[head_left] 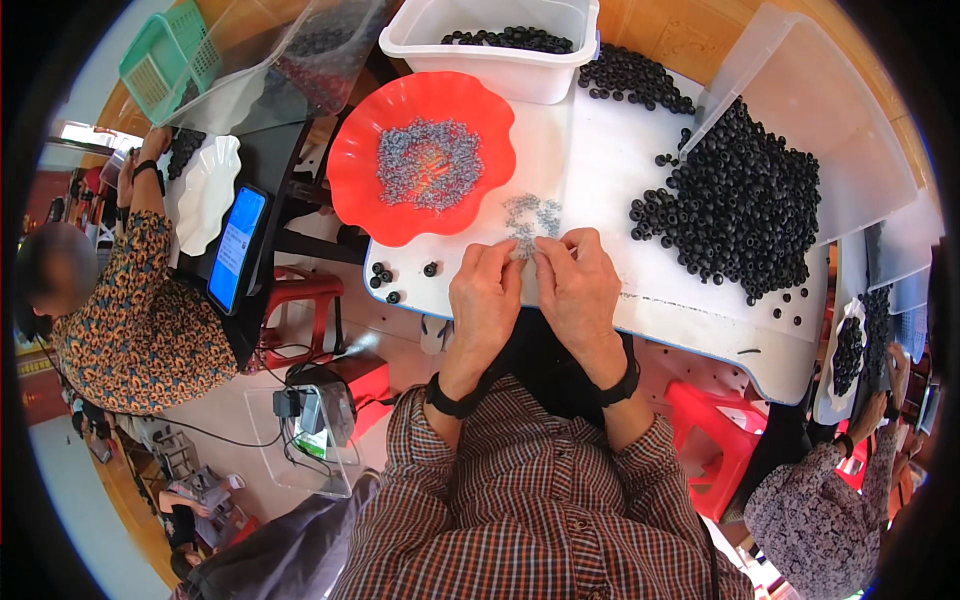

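- Table [600, 180]: white, in front of me, everything below on or over it.
- Clear bin [830, 110]: far right, tipped over, its mouth to the left.
- Black beads [745, 200]: a big heap at the bin's mouth, spreading leftward.
- Tub [490, 70]: white, at the far edge, more black beads inside.
- Bowl [360, 150]: red, wavy-rimmed, left of centre, clear bits [430, 165] spread over its bottom.
- My left hand [487, 295]: fingers curled in, thumb and forefinger pinched, near edge of table.
- My right hand [577, 290]: same pinch, just beside the left; could not tell what either gripped, too small.
- Small scatter [530, 212] of clear bits: on the table, just beyond my fingertips, right of the bowl.
- Loose beads [430, 269]: a few black ones, near-left corner.
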